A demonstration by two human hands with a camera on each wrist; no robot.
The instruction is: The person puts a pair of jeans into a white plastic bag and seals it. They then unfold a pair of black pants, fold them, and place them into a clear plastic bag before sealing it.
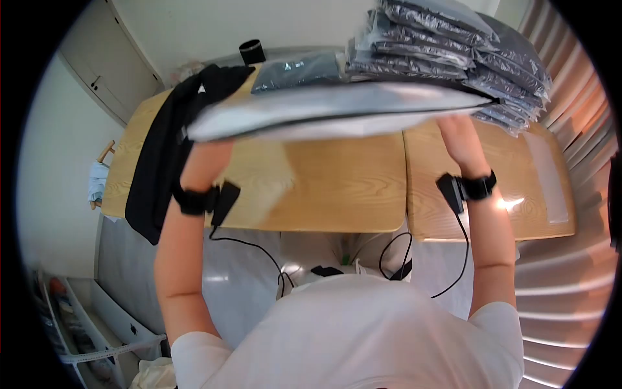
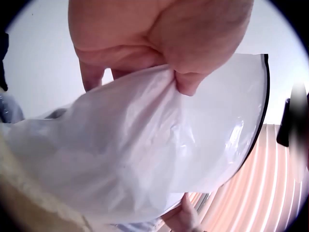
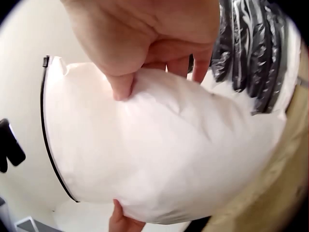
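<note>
Both hands hold up a white plastic zip bag (image 1: 350, 110) above the wooden table, its black zip edge facing the body. On one side of the bag is my left hand (image 1: 208, 162); in the left wrist view its thumb (image 2: 189, 83) presses the white sheet against the fingers behind, creasing it. My right hand (image 1: 461, 139) pinches the opposite side, with the thumb (image 3: 122, 87) on the near face and the other fingers behind the bag (image 3: 164, 145). The bag looks full and rounded in the right wrist view; its contents are hidden.
A black garment (image 1: 159, 149) lies along the table's left side. Behind the bag is a dark packed garment (image 1: 298, 71) in clear plastic. Several similar packs form a tall stack (image 1: 421, 52) at the back right. A black cylinder (image 1: 251, 50) stands at the back.
</note>
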